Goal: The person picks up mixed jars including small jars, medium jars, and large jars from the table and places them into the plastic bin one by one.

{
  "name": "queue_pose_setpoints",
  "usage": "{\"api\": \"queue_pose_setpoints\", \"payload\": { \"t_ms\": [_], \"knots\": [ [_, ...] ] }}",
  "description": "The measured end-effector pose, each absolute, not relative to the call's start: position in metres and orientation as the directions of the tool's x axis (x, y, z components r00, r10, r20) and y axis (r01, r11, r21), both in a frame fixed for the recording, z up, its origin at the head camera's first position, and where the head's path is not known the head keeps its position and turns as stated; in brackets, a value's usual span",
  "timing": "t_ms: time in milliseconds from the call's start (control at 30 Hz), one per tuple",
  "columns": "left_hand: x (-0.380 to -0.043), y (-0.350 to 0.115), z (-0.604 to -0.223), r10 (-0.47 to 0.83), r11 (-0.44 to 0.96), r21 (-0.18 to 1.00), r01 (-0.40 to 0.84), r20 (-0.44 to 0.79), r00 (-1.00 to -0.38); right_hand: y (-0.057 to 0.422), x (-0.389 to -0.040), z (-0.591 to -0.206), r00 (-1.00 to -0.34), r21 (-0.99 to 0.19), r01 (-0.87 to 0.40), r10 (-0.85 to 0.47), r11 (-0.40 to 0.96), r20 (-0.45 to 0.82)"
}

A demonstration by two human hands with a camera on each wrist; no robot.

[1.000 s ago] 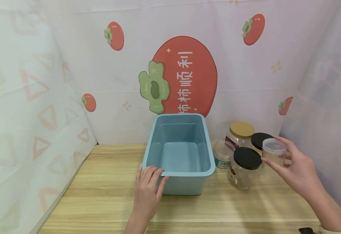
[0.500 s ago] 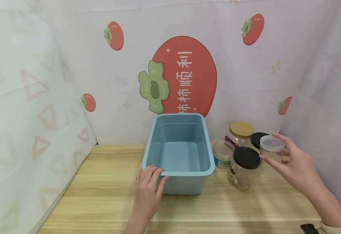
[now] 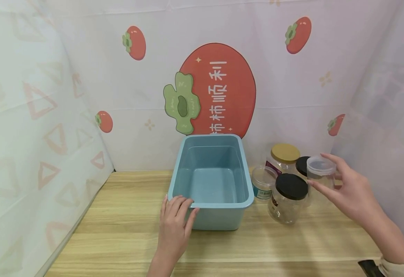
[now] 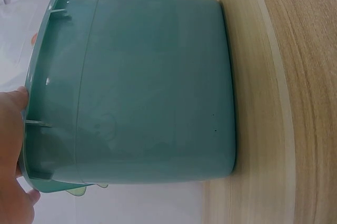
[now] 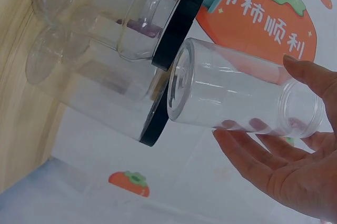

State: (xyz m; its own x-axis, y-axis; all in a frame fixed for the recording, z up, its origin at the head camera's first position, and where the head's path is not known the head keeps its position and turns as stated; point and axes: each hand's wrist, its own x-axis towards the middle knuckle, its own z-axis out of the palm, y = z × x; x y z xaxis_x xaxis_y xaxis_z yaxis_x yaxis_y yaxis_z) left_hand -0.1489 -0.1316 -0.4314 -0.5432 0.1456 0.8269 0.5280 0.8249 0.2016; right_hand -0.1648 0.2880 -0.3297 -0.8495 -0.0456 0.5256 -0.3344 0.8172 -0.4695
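My right hand (image 3: 352, 192) holds a clear plastic jar (image 5: 234, 89) by its upper end, thumb on one side and fingers on the other. In the right wrist view its base overlaps the black lid (image 5: 156, 116) of a jar behind, well above the table. A front black-lidded jar (image 3: 287, 206) stands just left of the right hand. My left hand (image 3: 174, 231) grips the near-left rim of a light blue plastic bin (image 3: 219, 218), its fingertips over the edge. Nothing lies inside the bin. The left wrist view shows the bin's outer wall (image 4: 152, 87).
Right of the bin stand a short clear jar (image 3: 264, 179) with a teal label and a gold-lidded jar (image 3: 285, 153). Another black-lidded jar (image 3: 302, 166) is partly hidden. A printed cloth (image 3: 292, 84) hangs behind the wooden table (image 3: 118, 223).
My right hand has raised the clear jar slightly and brought it a little to the left. The left hand and the bin have stayed in place.
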Motion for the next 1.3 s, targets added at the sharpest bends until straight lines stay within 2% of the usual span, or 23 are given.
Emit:
{"api": "queue_pose_setpoints", "payload": {
  "t_ms": [367,1000,1300],
  "knots": [
    [-0.149,-0.132,-0.431,0.144,0.826,0.201,0.526,0.828,-0.542,0.282,-0.169,-0.319,-0.862,-0.432,-0.331,-0.082,0.839,0.501],
    [-0.149,-0.133,-0.431,0.15,0.83,0.195,0.523,0.824,-0.546,0.278,-0.175,-0.313,-0.836,-0.393,-0.37,-0.118,0.842,0.536],
    [-0.15,-0.132,-0.431,0.152,0.833,0.188,0.52,0.826,-0.543,0.275,-0.178,-0.309,-0.844,-0.386,-0.368,-0.13,0.846,0.52]
  ]
}}
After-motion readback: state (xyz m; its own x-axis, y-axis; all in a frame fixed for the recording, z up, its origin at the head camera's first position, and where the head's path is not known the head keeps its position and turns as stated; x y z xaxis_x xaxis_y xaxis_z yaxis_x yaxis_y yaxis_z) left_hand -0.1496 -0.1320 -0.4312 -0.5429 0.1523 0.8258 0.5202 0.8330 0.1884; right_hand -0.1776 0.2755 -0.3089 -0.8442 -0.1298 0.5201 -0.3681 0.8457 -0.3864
